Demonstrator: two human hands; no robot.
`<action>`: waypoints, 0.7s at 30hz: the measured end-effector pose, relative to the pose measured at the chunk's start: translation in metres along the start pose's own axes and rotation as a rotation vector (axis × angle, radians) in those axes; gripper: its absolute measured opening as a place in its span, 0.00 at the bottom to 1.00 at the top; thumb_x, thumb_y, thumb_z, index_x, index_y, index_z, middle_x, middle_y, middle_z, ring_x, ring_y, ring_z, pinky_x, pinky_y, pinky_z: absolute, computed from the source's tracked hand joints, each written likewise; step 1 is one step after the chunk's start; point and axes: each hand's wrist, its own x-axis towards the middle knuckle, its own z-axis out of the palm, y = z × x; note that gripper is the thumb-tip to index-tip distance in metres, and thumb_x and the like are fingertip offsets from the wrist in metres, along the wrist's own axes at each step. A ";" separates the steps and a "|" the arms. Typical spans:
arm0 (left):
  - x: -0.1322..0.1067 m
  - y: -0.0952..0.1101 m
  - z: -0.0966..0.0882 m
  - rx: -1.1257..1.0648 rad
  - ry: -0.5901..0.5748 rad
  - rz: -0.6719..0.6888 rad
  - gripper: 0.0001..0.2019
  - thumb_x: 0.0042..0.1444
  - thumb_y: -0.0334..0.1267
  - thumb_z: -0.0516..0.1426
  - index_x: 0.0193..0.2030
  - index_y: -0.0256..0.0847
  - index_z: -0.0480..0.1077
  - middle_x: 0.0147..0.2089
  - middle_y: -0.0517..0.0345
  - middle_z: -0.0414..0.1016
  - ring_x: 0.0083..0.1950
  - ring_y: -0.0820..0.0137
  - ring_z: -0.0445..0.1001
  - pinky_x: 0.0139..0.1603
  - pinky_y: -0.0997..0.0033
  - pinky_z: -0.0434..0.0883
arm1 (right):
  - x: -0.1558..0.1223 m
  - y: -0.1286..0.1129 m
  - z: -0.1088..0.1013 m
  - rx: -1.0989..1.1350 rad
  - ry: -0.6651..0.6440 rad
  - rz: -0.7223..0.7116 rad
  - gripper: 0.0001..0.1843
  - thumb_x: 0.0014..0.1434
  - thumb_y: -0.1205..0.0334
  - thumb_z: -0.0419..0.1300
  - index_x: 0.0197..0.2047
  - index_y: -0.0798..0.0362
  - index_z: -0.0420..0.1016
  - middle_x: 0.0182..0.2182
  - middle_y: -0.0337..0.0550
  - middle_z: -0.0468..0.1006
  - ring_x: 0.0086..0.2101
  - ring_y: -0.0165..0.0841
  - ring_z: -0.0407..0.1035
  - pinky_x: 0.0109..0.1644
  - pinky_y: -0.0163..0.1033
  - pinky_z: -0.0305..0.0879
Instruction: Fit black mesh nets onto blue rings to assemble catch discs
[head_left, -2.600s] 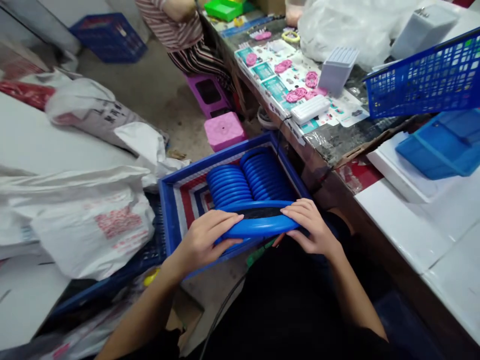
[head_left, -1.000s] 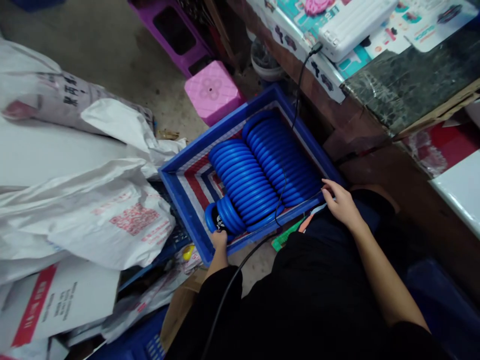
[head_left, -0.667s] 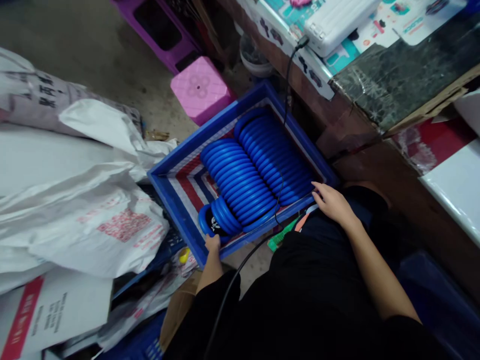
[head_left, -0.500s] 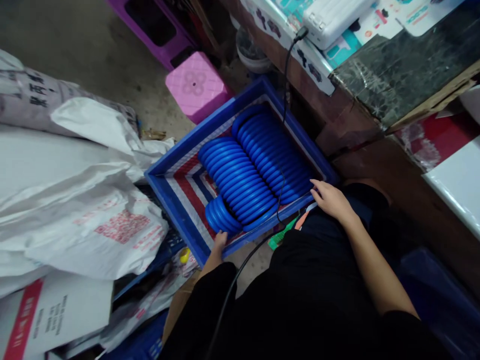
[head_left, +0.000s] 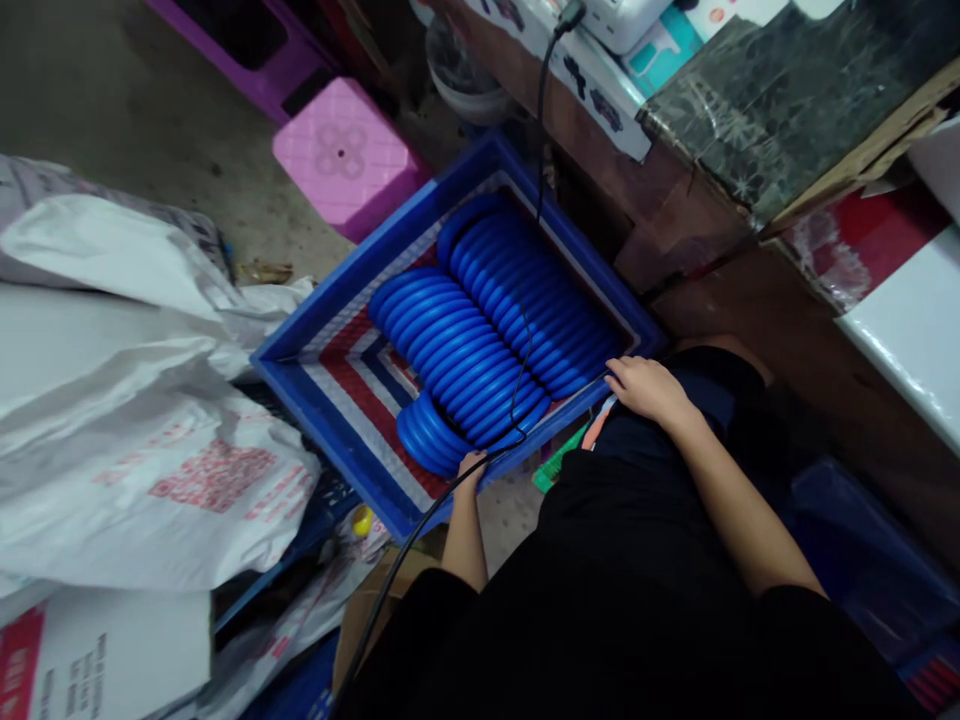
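The white sacks (head_left: 112,400) take up the whole left side of the floor, heaped against the blue crate (head_left: 375,245), and a dark marbled worktop (head_left: 750,90) runs along the upper right with a white panel (head_left: 900,330) below it. The crate sits on the floor between the two, straight ahead of the person's knees, turned on a diagonal and lined with red, white and blue striped sheeting. It is filled with blue rings standing on edge and packed face to face: a long row (head_left: 555,310) on the worktop side, a middle row (head_left: 450,350) beside it, and a short stack (head_left: 424,440) at the near end. The rows' long axis runs from the far left corner toward the near right corner, so their near ends face the hands. A pink stool (head_left: 341,155) stands just beyond the crate's far rim. A black cable (head_left: 525,330) drops from the worktop, crosses the rings and trails out over the near rim. The right hand (head_left: 645,388) rests at the crate's near right corner, right by the end of the long row, its grip loose, fingers bent over the rim and closed on nothing visible. The left hand (head_left: 472,465) reaches up to the near rim between the short stack and the middle row's end, the nearer hand to both. Only its fingertips show, so whether its grip has hold of a ring cannot be told. A small green piece (head_left: 555,468) lies on the floor between the two hands.
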 end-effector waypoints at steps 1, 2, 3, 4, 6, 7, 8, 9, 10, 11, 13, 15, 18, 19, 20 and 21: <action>-0.006 0.003 0.002 -0.001 -0.002 -0.033 0.20 0.71 0.46 0.64 0.64 0.39 0.73 0.63 0.46 0.76 0.59 0.57 0.80 0.57 0.50 0.81 | 0.000 0.001 0.000 0.006 0.006 -0.011 0.15 0.77 0.59 0.53 0.55 0.53 0.79 0.48 0.57 0.85 0.47 0.48 0.79 0.53 0.49 0.71; -0.013 0.007 0.005 -0.011 0.014 -0.059 0.20 0.71 0.46 0.64 0.64 0.39 0.73 0.63 0.46 0.77 0.59 0.57 0.80 0.58 0.50 0.81 | -0.001 0.002 0.000 0.013 0.012 -0.025 0.15 0.77 0.59 0.53 0.55 0.53 0.79 0.48 0.57 0.85 0.47 0.48 0.79 0.53 0.49 0.71; -0.022 0.013 0.009 -0.025 0.021 -0.054 0.20 0.71 0.46 0.64 0.64 0.39 0.73 0.63 0.46 0.77 0.59 0.57 0.80 0.58 0.49 0.81 | -0.001 0.002 -0.001 0.020 0.018 -0.042 0.15 0.77 0.59 0.53 0.55 0.54 0.79 0.48 0.58 0.85 0.46 0.47 0.79 0.52 0.49 0.71; -0.032 0.021 0.013 -0.044 0.030 -0.030 0.19 0.71 0.45 0.64 0.63 0.39 0.74 0.63 0.46 0.77 0.60 0.57 0.80 0.60 0.48 0.80 | -0.002 0.002 -0.002 0.026 0.024 -0.061 0.15 0.77 0.60 0.52 0.55 0.55 0.79 0.47 0.58 0.85 0.46 0.47 0.78 0.52 0.49 0.70; -0.052 0.045 0.020 -0.092 0.055 0.069 0.15 0.72 0.42 0.63 0.60 0.38 0.76 0.63 0.45 0.78 0.63 0.56 0.79 0.66 0.47 0.76 | -0.006 0.000 -0.007 0.036 0.036 -0.109 0.16 0.77 0.61 0.52 0.55 0.56 0.79 0.47 0.59 0.85 0.47 0.47 0.78 0.53 0.49 0.70; -0.062 0.062 0.022 -0.120 0.073 0.139 0.13 0.71 0.39 0.61 0.58 0.38 0.77 0.63 0.43 0.79 0.65 0.55 0.78 0.70 0.50 0.73 | -0.010 0.000 -0.010 0.038 0.045 -0.135 0.16 0.78 0.61 0.51 0.56 0.55 0.79 0.48 0.58 0.85 0.48 0.47 0.78 0.55 0.49 0.70; -0.069 0.081 0.023 -0.147 0.097 0.217 0.11 0.71 0.37 0.59 0.56 0.37 0.79 0.62 0.43 0.80 0.67 0.54 0.77 0.72 0.52 0.71 | -0.015 0.000 -0.012 0.051 0.061 -0.166 0.16 0.78 0.60 0.52 0.56 0.54 0.79 0.50 0.57 0.85 0.50 0.46 0.77 0.56 0.49 0.69; -0.075 0.103 0.024 -0.173 0.125 0.299 0.12 0.72 0.36 0.57 0.54 0.38 0.79 0.61 0.42 0.81 0.67 0.53 0.76 0.74 0.53 0.69 | -0.022 0.001 -0.014 0.059 0.082 -0.193 0.16 0.78 0.59 0.52 0.57 0.52 0.79 0.52 0.53 0.85 0.52 0.44 0.77 0.58 0.48 0.69; -0.078 0.127 0.023 -0.200 0.151 0.392 0.13 0.72 0.37 0.54 0.54 0.39 0.78 0.60 0.42 0.82 0.67 0.54 0.76 0.74 0.53 0.69 | -0.030 0.003 -0.014 0.086 0.112 -0.236 0.16 0.79 0.58 0.52 0.59 0.50 0.79 0.53 0.49 0.85 0.54 0.41 0.76 0.60 0.46 0.69; -0.080 0.153 0.022 -0.226 0.172 0.491 0.15 0.73 0.39 0.51 0.54 0.39 0.78 0.59 0.42 0.82 0.66 0.54 0.77 0.73 0.52 0.70 | -0.039 0.008 -0.012 0.196 0.191 -0.303 0.16 0.79 0.60 0.52 0.59 0.52 0.79 0.53 0.50 0.86 0.54 0.41 0.77 0.61 0.46 0.69; -0.077 0.208 0.020 -0.275 0.204 0.719 0.18 0.74 0.44 0.47 0.55 0.39 0.76 0.59 0.43 0.82 0.65 0.55 0.78 0.72 0.52 0.72 | -0.060 0.023 -0.002 0.381 0.372 -0.338 0.17 0.79 0.61 0.52 0.59 0.53 0.80 0.53 0.51 0.86 0.54 0.41 0.77 0.61 0.47 0.72; -0.069 0.262 0.018 -0.342 0.253 0.971 0.19 0.71 0.48 0.51 0.58 0.41 0.75 0.60 0.43 0.81 0.64 0.54 0.79 0.69 0.50 0.74 | -0.086 0.045 0.019 0.487 0.548 -0.246 0.17 0.79 0.61 0.52 0.59 0.51 0.81 0.50 0.50 0.87 0.53 0.40 0.79 0.61 0.48 0.75; -0.055 0.326 0.013 -0.165 0.249 1.145 0.16 0.65 0.49 0.53 0.49 0.44 0.76 0.48 0.42 0.84 0.53 0.48 0.83 0.58 0.46 0.80 | -0.145 0.084 0.064 0.529 0.735 0.186 0.17 0.75 0.61 0.57 0.60 0.45 0.82 0.53 0.45 0.88 0.52 0.40 0.82 0.60 0.46 0.80; -0.051 0.341 0.011 -0.078 0.261 1.166 0.15 0.63 0.48 0.51 0.44 0.46 0.75 0.42 0.41 0.83 0.47 0.46 0.84 0.52 0.44 0.81 | -0.170 0.096 0.082 0.486 0.765 0.421 0.15 0.73 0.60 0.59 0.57 0.41 0.84 0.51 0.42 0.88 0.52 0.41 0.83 0.59 0.47 0.81; -0.047 0.352 0.009 -0.014 0.284 1.185 0.14 0.62 0.47 0.50 0.41 0.47 0.75 0.40 0.40 0.83 0.44 0.44 0.84 0.49 0.43 0.81 | -0.196 0.104 0.099 0.475 0.799 0.599 0.14 0.72 0.62 0.60 0.53 0.42 0.86 0.49 0.43 0.89 0.50 0.44 0.84 0.57 0.49 0.83; -0.044 0.362 0.007 0.025 0.297 1.213 0.13 0.61 0.48 0.51 0.40 0.49 0.74 0.40 0.41 0.83 0.44 0.43 0.84 0.48 0.43 0.81 | -0.222 0.110 0.117 0.477 0.833 0.759 0.13 0.72 0.64 0.59 0.49 0.45 0.87 0.44 0.46 0.89 0.46 0.45 0.85 0.53 0.50 0.84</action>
